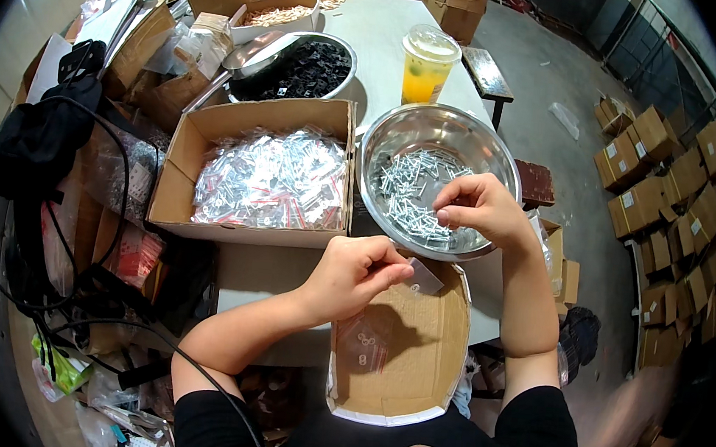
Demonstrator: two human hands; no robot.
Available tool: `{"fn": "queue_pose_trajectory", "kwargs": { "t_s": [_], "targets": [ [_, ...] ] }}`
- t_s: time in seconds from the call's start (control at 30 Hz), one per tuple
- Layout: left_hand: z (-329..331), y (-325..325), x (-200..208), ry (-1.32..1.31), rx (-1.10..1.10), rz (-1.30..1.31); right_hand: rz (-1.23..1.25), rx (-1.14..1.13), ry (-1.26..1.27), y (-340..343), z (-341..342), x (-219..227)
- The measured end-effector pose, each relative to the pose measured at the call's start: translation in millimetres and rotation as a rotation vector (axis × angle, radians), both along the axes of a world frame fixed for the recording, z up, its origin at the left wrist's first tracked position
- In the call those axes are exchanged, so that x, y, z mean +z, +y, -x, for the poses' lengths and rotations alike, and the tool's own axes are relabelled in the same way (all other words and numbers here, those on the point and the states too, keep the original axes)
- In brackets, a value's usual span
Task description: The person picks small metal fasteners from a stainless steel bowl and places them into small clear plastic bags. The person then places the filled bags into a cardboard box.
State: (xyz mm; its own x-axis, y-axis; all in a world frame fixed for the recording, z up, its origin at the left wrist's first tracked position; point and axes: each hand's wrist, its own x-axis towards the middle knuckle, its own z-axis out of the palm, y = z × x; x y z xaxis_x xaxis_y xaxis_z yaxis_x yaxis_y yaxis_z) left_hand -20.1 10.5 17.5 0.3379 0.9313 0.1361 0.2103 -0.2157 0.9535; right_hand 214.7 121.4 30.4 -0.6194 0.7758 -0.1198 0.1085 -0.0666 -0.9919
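My left hand (pixel 359 276) pinches a small clear plastic bag (pixel 427 281) with a little white piece in it, above a shallow cardboard tray (pixel 421 374). In the tray lie more clear bags (pixel 367 343) with small white rings. My right hand (pixel 479 207) is over the near right part of a steel bowl (pixel 500 155), thumb and fingers closed together. Whatever they hold, if anything, is hidden. Loose silver screws (pixel 412 186) cover much of the bowl's bottom.
Left of the bowl stands a cardboard box (pixel 246 235) of filled clear bags. Behind it are a bowl of black parts (pixel 307 70) and a metal scoop (pixel 254 53). A cup of yellow drink (pixel 429 64) stands behind the steel bowl. Black cables (pixel 115 321) hang at left.
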Motion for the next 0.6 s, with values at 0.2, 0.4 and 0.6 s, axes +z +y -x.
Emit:
{"fn": "queue_pose_trajectory", "kwargs": {
  "t_s": [0.2,0.4,0.6],
  "targets": [
    [1.8,0.9,-2.7,0.020,0.103,-0.122,0.144,0.195,0.166,-15.4,-1.5,12.5],
    [-3.9,5.4,-8.6,0.025,0.186,-0.420,0.151,0.276,-0.008,-38.8,19.8,18.8],
    [1.6,1.8,-1.3,0.045,0.083,-0.144,-0.122,0.309,-0.228,-31.8,18.8,7.2]
  ]
}}
